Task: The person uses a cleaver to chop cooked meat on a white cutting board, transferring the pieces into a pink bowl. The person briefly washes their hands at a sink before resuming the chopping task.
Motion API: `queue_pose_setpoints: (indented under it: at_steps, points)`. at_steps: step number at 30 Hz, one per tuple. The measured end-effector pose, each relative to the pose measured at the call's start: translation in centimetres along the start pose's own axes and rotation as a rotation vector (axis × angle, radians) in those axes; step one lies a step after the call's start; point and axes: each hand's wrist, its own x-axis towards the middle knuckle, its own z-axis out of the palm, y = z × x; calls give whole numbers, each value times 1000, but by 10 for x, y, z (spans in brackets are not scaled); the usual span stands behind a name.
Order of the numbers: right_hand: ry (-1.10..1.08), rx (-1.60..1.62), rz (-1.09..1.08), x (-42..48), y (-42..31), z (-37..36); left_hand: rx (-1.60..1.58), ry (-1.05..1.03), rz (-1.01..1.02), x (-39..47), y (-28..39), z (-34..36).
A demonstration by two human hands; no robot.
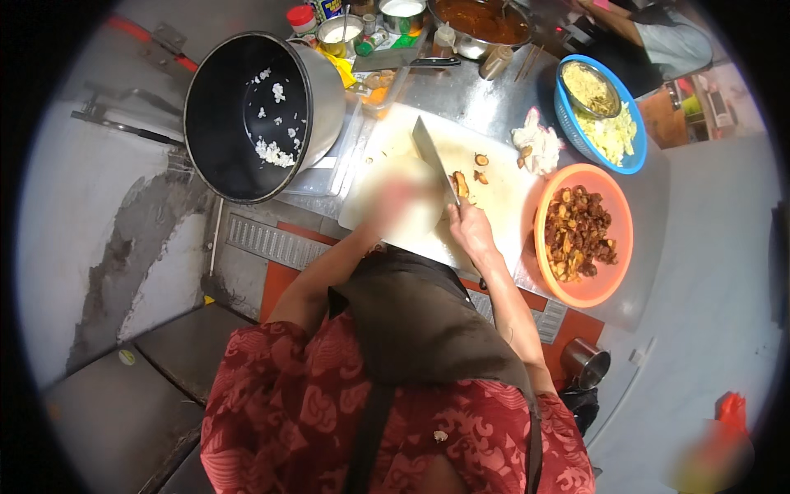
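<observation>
A cleaver [436,155] is gripped by its handle in my right hand [472,230], its blade angled up and left over the white cutting board [497,226]. Brown slices of food, maybe mushroom [460,184], lie against the right side of the blade. Two smaller pieces [481,160] rest farther right on the board. My left hand [395,200] is over the board, left of the blade. A blurred patch covers it, so its fingers and anything in them are hidden.
Left stands a large black-lined pot [237,80] with rice bits inside. An orange basin [544,272] of brown chopped food and a blue basket [636,148] of shredded cabbage stand right, near a crumpled plastic bag [536,141]. Behind lie another cleaver [386,59] and a sauce bowl [484,25].
</observation>
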Motion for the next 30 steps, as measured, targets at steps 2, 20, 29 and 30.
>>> queue_pose_setpoints:
  at_steps: [2, 20, 29, 30]
  points:
    - [64, 50, -8, -11, -23, -21, -163, 37, 51, -1, 12, -2]
    - [16, 234, 122, 2, 42, 24, -42, -416, -360, 17, -5, -8]
    - [182, 166, -32, -19, -22, -23, 22, -54, 11, -19, -48, 23]
    - [273, 173, -138, -20, -27, -21, 53, -62, 2, -19, -43, 20]
